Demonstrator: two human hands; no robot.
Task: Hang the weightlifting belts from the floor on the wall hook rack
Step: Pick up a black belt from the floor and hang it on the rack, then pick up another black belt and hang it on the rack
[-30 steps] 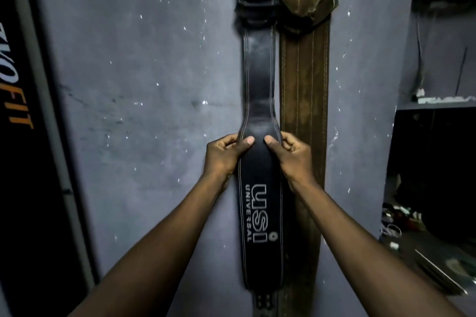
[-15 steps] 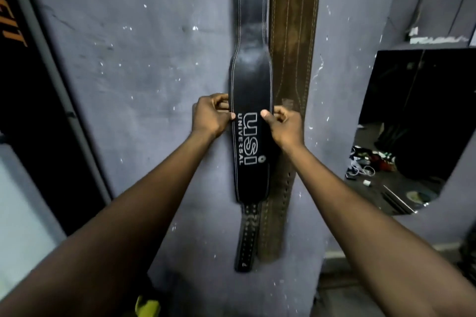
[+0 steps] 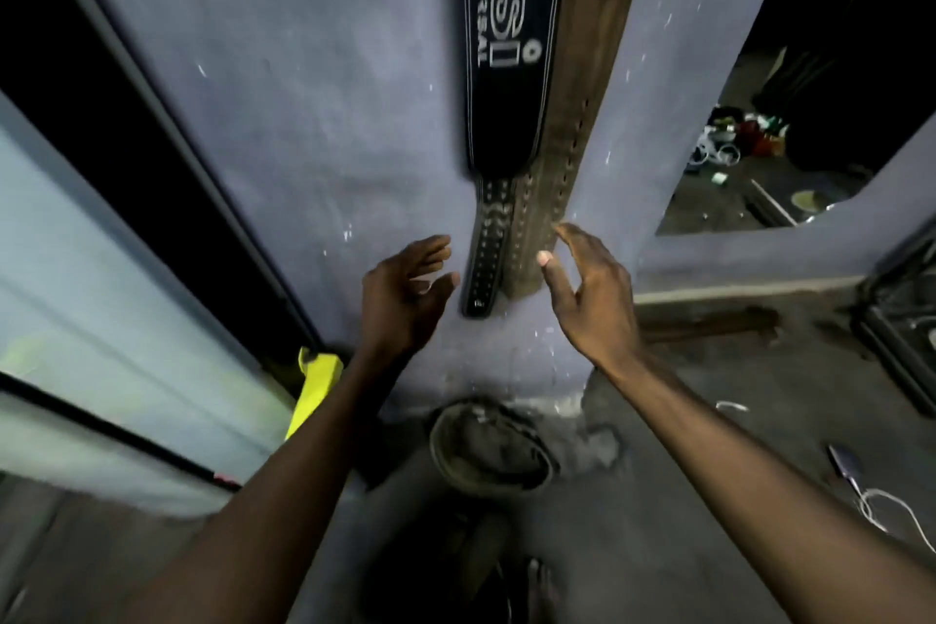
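A black belt point(image 3: 511, 66) with white USI lettering hangs down the grey wall, its punched tail end low between my hands. A brown belt point(image 3: 582, 81) hangs right beside it on the right. The hook rack is out of view above. My left hand point(image 3: 405, 294) is open, fingers apart, just left of the black belt's tail and off it. My right hand point(image 3: 590, 289) is open too, its fingertips close to the brown belt's lower end. A coiled dark belt point(image 3: 491, 451) lies on the floor at the wall's foot, below my hands.
A glass door with a black frame point(image 3: 152, 127) fills the left. A yellow object point(image 3: 316, 385) leans at its base. A wall opening point(image 3: 790, 127) at right shows clutter. A white cable point(image 3: 891, 512) and a black crate point(image 3: 906, 319) sit on the floor at right.
Both hands have let go of the black belt and dropped below its wide part. The view has tilted down, bringing the floor and the coiled belt into sight.
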